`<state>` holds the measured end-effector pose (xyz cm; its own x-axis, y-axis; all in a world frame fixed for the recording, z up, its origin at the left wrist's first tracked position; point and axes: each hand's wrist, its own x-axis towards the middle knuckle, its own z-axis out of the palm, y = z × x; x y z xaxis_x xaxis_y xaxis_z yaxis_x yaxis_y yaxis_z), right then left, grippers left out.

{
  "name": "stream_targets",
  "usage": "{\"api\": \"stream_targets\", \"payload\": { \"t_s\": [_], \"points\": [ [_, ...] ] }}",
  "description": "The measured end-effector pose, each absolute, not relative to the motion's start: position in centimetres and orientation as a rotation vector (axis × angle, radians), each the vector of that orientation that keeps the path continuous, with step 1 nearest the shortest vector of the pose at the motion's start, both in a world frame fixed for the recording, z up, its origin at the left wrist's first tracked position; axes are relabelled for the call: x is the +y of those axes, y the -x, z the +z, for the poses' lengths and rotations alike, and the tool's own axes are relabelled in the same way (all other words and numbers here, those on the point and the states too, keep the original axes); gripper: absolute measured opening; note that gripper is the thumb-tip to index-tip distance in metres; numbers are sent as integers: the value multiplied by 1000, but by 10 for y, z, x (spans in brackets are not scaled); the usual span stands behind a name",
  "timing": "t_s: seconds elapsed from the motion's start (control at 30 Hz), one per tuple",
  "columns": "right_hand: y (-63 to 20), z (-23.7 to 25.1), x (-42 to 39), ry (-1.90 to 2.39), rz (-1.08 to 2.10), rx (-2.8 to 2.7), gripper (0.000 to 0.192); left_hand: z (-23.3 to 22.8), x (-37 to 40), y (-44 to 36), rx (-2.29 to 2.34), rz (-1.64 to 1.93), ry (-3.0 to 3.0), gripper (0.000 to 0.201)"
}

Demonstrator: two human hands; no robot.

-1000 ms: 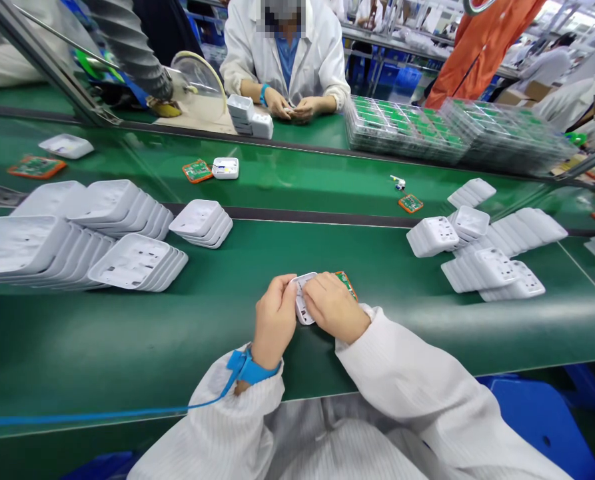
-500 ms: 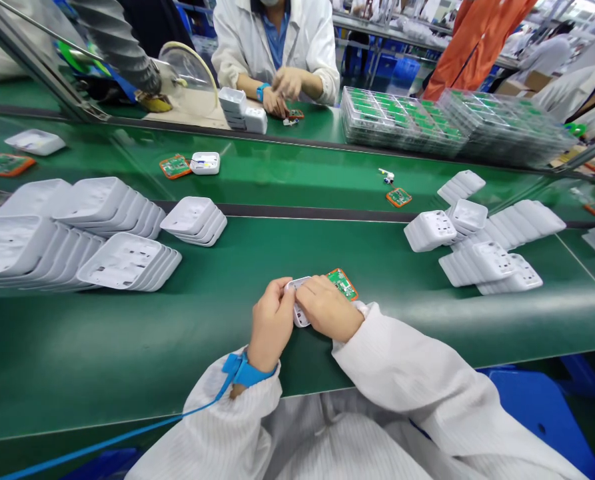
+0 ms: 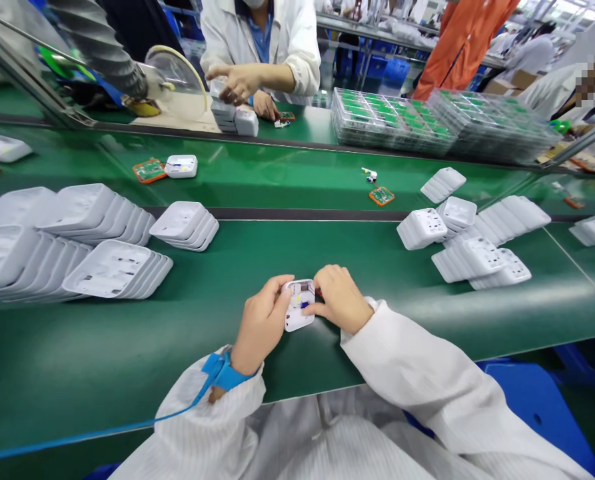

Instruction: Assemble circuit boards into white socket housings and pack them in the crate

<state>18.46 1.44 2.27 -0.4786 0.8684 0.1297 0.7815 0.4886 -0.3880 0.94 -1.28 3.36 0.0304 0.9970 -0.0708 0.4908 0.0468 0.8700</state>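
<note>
A white plastic housing (image 3: 297, 321) lies low over the green belt in front of me, its inside facing up. Small yellow and blue parts and dark wire show inside it. My left hand (image 3: 262, 323) grips the housing along its left edge, thumb on the rim. At the right edge is my right hand (image 3: 341, 300), fingers curled, with its thumb reaching into the housing near the blue part. A bit of red shows between that hand and the housing. Whatever lies under the right fingers is hidden, and the circuit board is out of sight.
White housings (image 3: 117, 267) stand stacked at left, with more housings (image 3: 422, 228) at right. Along the far strip lie a green circuit board (image 3: 150, 171) wired to a housing and another board (image 3: 381, 195). Clear trays (image 3: 387, 120) hold boards. A co-worker's hand (image 3: 240, 81) reaches over stacked housings opposite.
My right hand has shifted right off the housing's middle, uncovering its inside. The circuit board beside it has gone out of sight. The co-worker's hand has moved left to the stacked housings.
</note>
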Motion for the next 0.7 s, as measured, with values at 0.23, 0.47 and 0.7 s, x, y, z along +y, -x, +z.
{"api": "stream_targets", "payload": {
  "t_s": [0.23,0.47,0.7],
  "points": [
    [-187,36,28,1132,774,-2479,32,43,-7,-12,1522,920,-1634,36],
    [-179,31,40,1281,817,-2452,27,37,14,-10,1540,901,-1580,32],
    [-171,41,113,1425,1101,-2160,27,37,46,9,1526,1180,-1449,43]
  ]
}}
